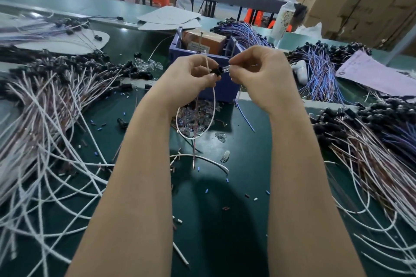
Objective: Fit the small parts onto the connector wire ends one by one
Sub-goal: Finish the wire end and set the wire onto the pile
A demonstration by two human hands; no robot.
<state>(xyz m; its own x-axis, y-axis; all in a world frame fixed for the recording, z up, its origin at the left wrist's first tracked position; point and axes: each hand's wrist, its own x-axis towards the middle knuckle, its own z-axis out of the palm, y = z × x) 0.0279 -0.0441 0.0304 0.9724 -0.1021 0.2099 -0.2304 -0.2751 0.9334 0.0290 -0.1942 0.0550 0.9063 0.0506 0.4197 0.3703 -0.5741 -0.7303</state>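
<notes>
Above the dark green worktop (225, 186), the left hand (193, 78) pinches a black cylindrical connector (215, 71) with its looping white wire (212, 108); the right hand (263, 74) pinches a small clear bulb (225, 69) at its mouth.

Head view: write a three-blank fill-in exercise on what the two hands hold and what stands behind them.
1. The left hand pinches a small ____ cylindrical plastic connector on a thin white wire.
2. The right hand pinches a small clear glass bulb at the open end of that ____.
3. Behind both hands stands a ____ plastic box.
Missing words: black; connector; blue.
</notes>
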